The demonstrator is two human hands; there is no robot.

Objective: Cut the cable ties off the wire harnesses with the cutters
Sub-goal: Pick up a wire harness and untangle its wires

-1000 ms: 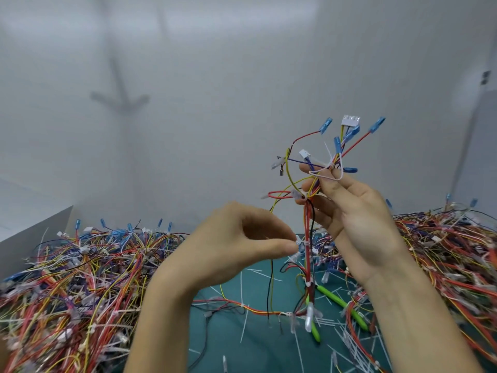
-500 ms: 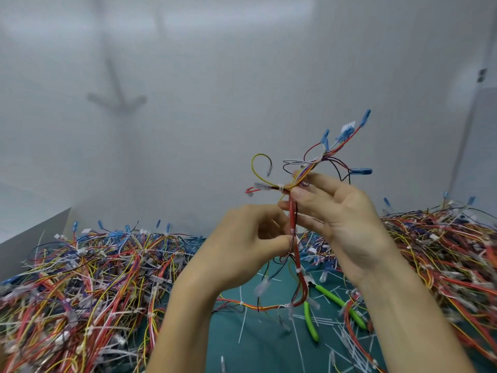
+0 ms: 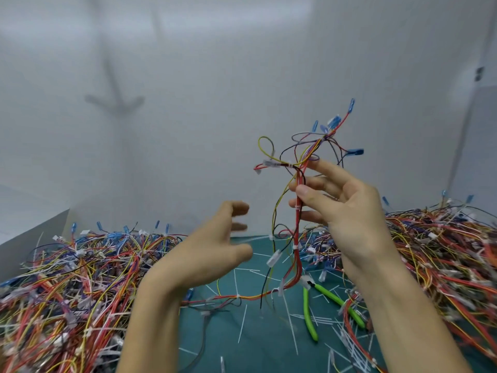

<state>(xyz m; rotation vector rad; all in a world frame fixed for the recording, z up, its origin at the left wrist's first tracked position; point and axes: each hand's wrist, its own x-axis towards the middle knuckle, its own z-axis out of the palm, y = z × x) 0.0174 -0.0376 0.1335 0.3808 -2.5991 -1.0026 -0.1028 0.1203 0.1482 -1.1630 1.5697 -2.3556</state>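
- Two hands of ours are raised over the table [image 3: 263, 348], which is covered with a teal mat.
- Our right hand [image 3: 347, 211] holds one wire harness [image 3: 297, 232] upright; its grip is clamped on the red bundle, thumb against fingers, while the index finger stretches up and free.
- Just under that pinch a white cable tie [image 3: 297, 207] is uncut around the bundle.
- Above the hand the wires fan out, ending in blue terminals [image 3: 355, 151]; below it the harness hangs to the table and curves off to our left.
- Our left hand [image 3: 212, 249] is blurred, apart from the harness, its grip spread and holding nothing.
- The cutters [image 3: 308, 316], with green handles, lie on the mat below our right hand, touched by neither hand.
- Loose white cut ties [image 3: 242, 323] are scattered on the mat around them.
- A heap of harnesses [image 3: 67, 278] lies on our left, another heap [image 3: 443, 254] on our right.
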